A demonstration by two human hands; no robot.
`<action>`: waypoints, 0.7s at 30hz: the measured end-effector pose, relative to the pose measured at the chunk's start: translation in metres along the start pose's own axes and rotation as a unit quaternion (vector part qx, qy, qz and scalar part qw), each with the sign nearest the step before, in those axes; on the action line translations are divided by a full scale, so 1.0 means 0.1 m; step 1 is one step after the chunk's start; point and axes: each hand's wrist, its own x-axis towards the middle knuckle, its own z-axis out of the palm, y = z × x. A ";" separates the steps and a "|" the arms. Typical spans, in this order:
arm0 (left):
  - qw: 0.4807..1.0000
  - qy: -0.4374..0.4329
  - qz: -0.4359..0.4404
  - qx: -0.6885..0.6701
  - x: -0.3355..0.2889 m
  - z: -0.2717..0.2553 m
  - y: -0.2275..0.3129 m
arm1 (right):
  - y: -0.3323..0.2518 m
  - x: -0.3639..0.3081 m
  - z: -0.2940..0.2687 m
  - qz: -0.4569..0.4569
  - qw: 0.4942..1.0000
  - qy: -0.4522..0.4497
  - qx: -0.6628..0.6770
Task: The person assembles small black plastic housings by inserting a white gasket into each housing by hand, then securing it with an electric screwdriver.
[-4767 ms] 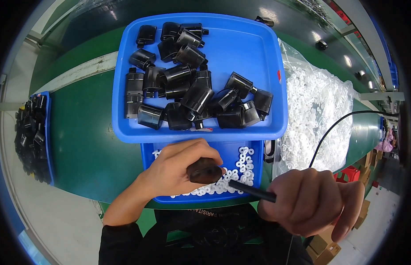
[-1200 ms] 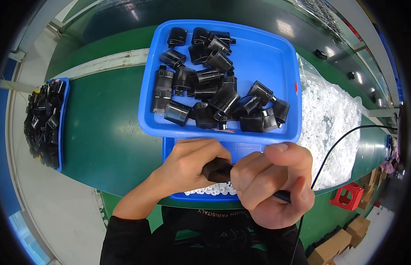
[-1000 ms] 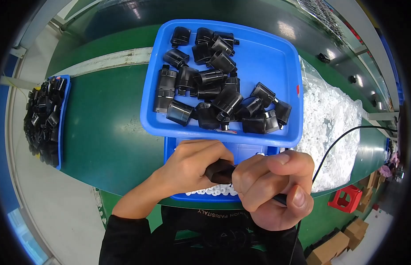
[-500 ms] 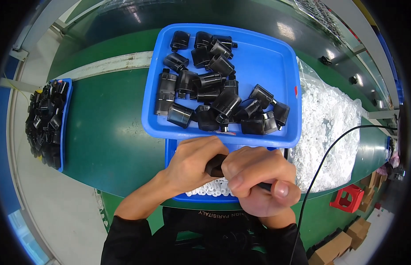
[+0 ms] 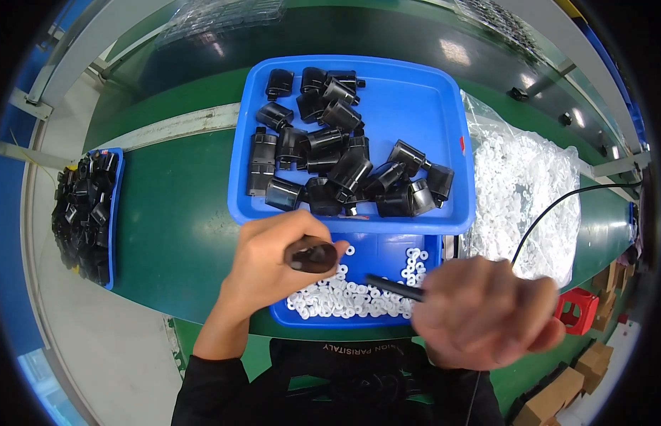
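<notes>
My left hand (image 5: 263, 259) is closed around a black plastic cup-shaped part (image 5: 312, 255), its hollow open end facing up toward me. My right hand (image 5: 486, 312), blurred, grips a thin black rod-shaped tool (image 5: 394, 286) that points left toward the part. Rod and part are apart. Beneath both hands lies a smaller blue tray (image 5: 380, 248) with many small white plastic rings (image 5: 344, 298) in it. Just beyond stands a larger blue tray (image 5: 423, 99) holding several black cup-shaped parts (image 5: 348, 170) like the one in my left hand.
A clear plastic bag of white rings (image 5: 522, 206) lies right of the trays. At the far left, another blue tray is heaped with black parts (image 5: 82, 220). A black cable (image 5: 550, 216) curves across the right side. A red stool (image 5: 577, 310) and cardboard boxes (image 5: 550, 397) stand on the floor.
My hands have moved apart; the right one has drawn the rod away to the right. The part in my left hand now shows its open end. The whole view has shifted slightly.
</notes>
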 end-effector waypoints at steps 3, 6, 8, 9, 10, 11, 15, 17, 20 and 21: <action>0.999 0.031 0.021 0.037 -0.01 -0.11 0.10 | -0.20 0.02 -0.12 -0.102 0.990 -0.022 -0.092; 0.997 0.044 0.015 0.061 -0.02 -0.16 0.12 | -0.16 0.07 -0.39 0.097 0.872 -0.268 -0.398; 0.995 0.039 0.029 0.082 0.02 -0.14 0.12 | -0.05 -0.01 -0.46 0.093 0.765 -0.377 -0.513; 0.996 0.035 0.033 0.080 0.05 -0.13 0.14 | -0.02 -0.06 -0.48 0.092 0.765 -0.373 -0.517; 0.995 0.039 0.021 0.087 0.07 -0.12 0.17 | 0.04 -0.15 -0.49 0.089 0.681 -0.412 -0.599; 0.996 0.040 0.020 0.080 0.12 -0.08 0.18 | 0.05 -0.23 -0.49 0.090 0.575 -0.440 -0.684; 0.989 0.015 0.057 0.134 0.33 -0.08 0.13 | 0.20 -0.40 -0.63 0.026 0.469 -0.374 -0.800; 0.992 0.060 -0.013 0.115 0.46 -0.14 0.13 | 0.29 -0.51 -0.69 0.013 0.479 -0.353 -0.804; 0.990 0.048 -0.026 0.126 0.89 -0.16 0.00 | 0.35 -0.64 -0.81 0.022 0.503 -0.335 -0.796; 0.986 0.044 -0.008 0.158 1.06 -0.18 -0.10 | 0.34 -0.65 -0.80 0.017 0.516 -0.324 -0.793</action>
